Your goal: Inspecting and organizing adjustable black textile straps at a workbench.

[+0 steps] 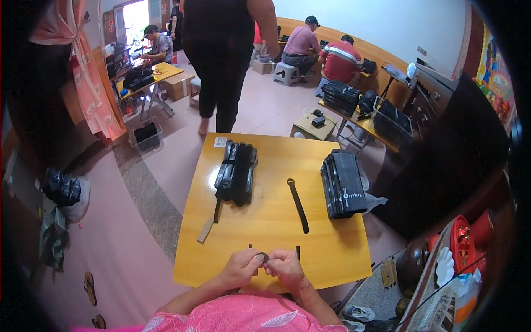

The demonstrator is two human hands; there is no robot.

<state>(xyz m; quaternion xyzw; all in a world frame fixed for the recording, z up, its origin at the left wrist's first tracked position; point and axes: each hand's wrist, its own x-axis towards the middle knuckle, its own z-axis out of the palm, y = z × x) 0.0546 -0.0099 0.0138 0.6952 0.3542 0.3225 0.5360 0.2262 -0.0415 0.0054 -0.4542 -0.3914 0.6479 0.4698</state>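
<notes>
Close to my body, at the near edge of a yellow wooden table (265, 232), my left hand (243, 265) and my right hand (285, 267) meet with fingers pinched. Between their fingertips a black strap (264, 257) is bent into a small curve; most of it is hidden. Short black ends stick up just beyond both hands; I cannot tell whether they belong to it. Farther out lies a flat black strap (298, 206) with a slotted round head. A bundle of black strap packs (235, 172) sits at the far left, and a stack of black packages (344, 183) at the right.
A beige ribbed strip (204, 232) lies by the left bundle. Past the table a person in black (221, 61) stands, and others sit at tables behind. A clear bin (146, 136) is on the floor at left. Shelves with red items (463, 243) flank the right.
</notes>
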